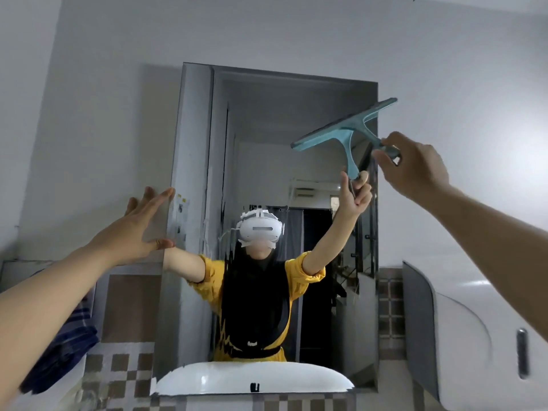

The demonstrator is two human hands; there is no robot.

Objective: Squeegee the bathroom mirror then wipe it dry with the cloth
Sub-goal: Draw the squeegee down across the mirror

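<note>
Gripping teal squeegee [345, 130]: right hand [415, 167] | left hand [139, 229] flat | mirror [267, 120] streaky

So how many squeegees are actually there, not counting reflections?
1. The teal squeegee is held in the right hand, near the mirror's upper right corner.

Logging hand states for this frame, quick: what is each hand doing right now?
Left hand: open, fingers straight, resting on the mirror's left edge.
Right hand: holding the squeegee by its handle.
</note>
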